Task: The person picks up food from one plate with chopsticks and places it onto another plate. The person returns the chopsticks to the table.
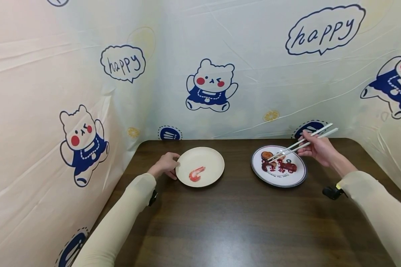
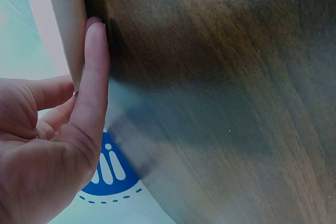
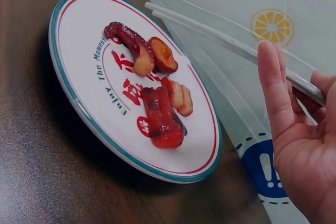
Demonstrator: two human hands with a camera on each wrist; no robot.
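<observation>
My left hand [image 1: 167, 164] holds the left rim of a cream plate [image 1: 212, 161], with the rim between thumb and fingers in the left wrist view. A pink cooked shrimp [image 1: 195, 174] lies on that plate. In my right hand [image 1: 315, 148] is a pair of pale chopsticks [image 1: 327, 133], slanting down toward a white plate [image 1: 280, 181]. Their tips overlap the food in the head view but show apart from it in the right wrist view. On this plate lie a dark glossy tentacle-like piece [image 3: 134, 48], a mushroom slice [image 3: 163, 54], a red glazed piece [image 3: 163, 119] and a small tan piece [image 3: 181, 98].
Both plates stand toward the back of a dark wooden table [image 1: 234, 218], with a bare strip between them. A printed curtain [image 1: 254, 92] with bears and "happy" bubbles hangs close behind and along both sides.
</observation>
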